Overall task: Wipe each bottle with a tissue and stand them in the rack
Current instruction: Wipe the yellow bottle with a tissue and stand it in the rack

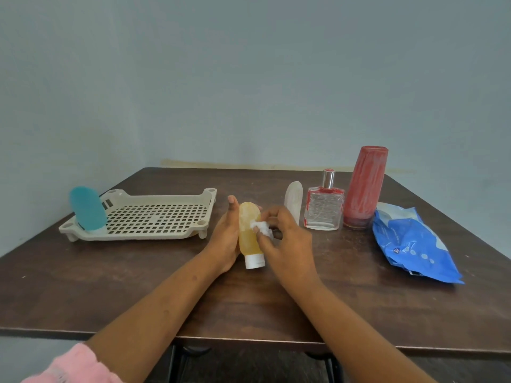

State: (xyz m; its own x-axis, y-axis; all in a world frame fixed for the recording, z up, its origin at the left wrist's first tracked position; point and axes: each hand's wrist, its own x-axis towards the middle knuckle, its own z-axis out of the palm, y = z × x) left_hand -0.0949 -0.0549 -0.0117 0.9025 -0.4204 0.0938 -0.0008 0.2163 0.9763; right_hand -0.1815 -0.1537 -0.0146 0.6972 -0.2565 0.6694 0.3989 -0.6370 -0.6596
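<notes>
Holding a yellow squeeze bottle (249,230) in the left hand (225,239) at the table's (249,305) middle, white cap toward the near edge, fingers wrapped behind it. Pinching a wadded tissue (261,226) in the right hand (284,239), pressed to the bottle's front. Toward the left edge, a beige slotted rack (154,217) with a teal squeeze bottle (87,208) upright at its left end. Toward the right edge, a white bottle (293,201), a glass perfume bottle (323,208), a tall red bottle (365,186) and a blue wipes pack (412,244), print too blurred to read.
</notes>
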